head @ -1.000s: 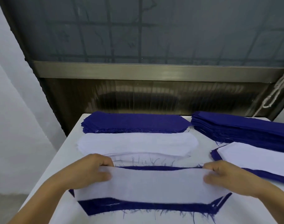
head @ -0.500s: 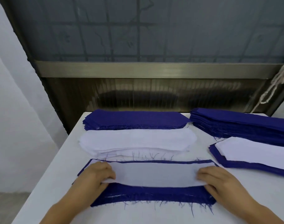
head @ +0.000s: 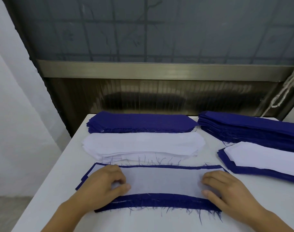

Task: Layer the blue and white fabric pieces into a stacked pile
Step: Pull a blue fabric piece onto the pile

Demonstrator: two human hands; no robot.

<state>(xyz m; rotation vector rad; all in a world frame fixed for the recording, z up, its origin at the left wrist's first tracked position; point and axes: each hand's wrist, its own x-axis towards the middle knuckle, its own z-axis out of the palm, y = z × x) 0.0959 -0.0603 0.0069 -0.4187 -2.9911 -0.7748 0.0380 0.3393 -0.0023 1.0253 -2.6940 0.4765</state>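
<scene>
1. Head view is showing us the white piece lying on the blue piece at the near middle of the table; we are setting it toward the far edge, so only a thin blue line is showing there while a wide blue band is left bare along the near edge.
2. We are resting our left hand on the left end of the white piece, fingers curled, thumb and fingertips seeming to pinch the cloth, probably to nudge it square; the hand is covering the pinch itself, so we are judging that loosely.
3. We are laying our right hand on the right end with fingers bent but not closed around anything, pressing the layer flat so it is not sliding.
4. We are keeping supplies just beyond: a white stack, then a blue stack behind it, within easy reach.
5. We are building the finished pile to the right, white on blue, beside a taller blue pile; both are running off the frame's right edge, so we cannot be counting their layers.
6. Our hands are hiding both ends of the white piece, so we cannot be telling whether its corners are matching the blue outline there.
</scene>
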